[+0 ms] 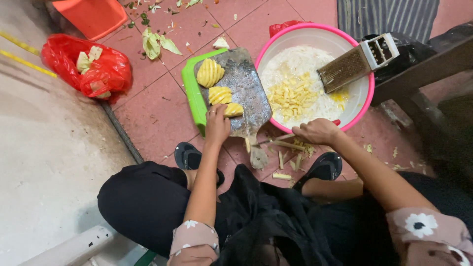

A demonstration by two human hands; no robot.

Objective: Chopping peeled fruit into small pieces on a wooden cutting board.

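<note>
My left hand (pixel 217 123) rests on a piece of yellow pineapple (pixel 233 110) at the near end of a dark wooden cutting board (pixel 246 83). Two more sliced pineapple pieces (pixel 210 73) lie further up the board. Near the board's handle my right hand (pixel 318 131) is closed around a thin knife (pixel 276 140) with its blade pointing left. A pink basin (pixel 363 106) beyond my right hand holds shredded white vegetable and yellow pineapple strips (pixel 290 96), with a metal box grater (pixel 355 61) leaning inside.
A green tray (pixel 189 91) lies under the board on the red tiled floor. Pineapple cores and scraps (pixel 290 160) lie between my black sandals. A red plastic bag (pixel 88 69) of peelings sits at left, an orange bin (pixel 91 17) at top left, a wooden bench (pixel 423 71) at right.
</note>
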